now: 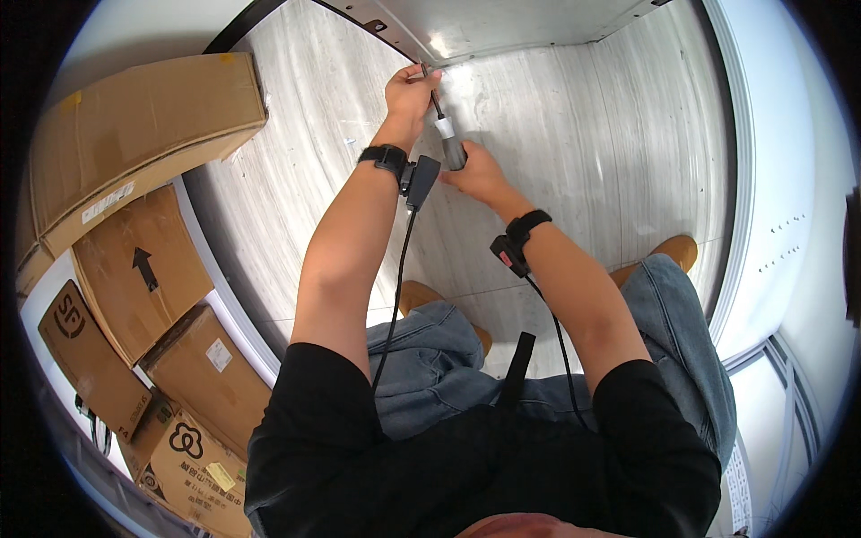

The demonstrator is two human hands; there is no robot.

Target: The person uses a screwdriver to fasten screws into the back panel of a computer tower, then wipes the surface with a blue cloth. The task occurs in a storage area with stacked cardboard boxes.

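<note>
A screwdriver with a grey handle, white collar and thin dark shaft points away from me at the lower edge of a metal panel. My right hand is closed around the rear of its handle. Up at the shaft's far end, the fingers of my left hand pinch together around the shaft, close against the panel's edge. Whether a screw sits at the tip is hidden by those fingers. Each wrist wears a black strap with a small cabled device.
Brown cardboard boxes are stacked on the left, a large one farthest away. A white wall panel rises on the right. Pale wood-look floor lies between. My jeans-clad knees and brown shoes are close below my arms.
</note>
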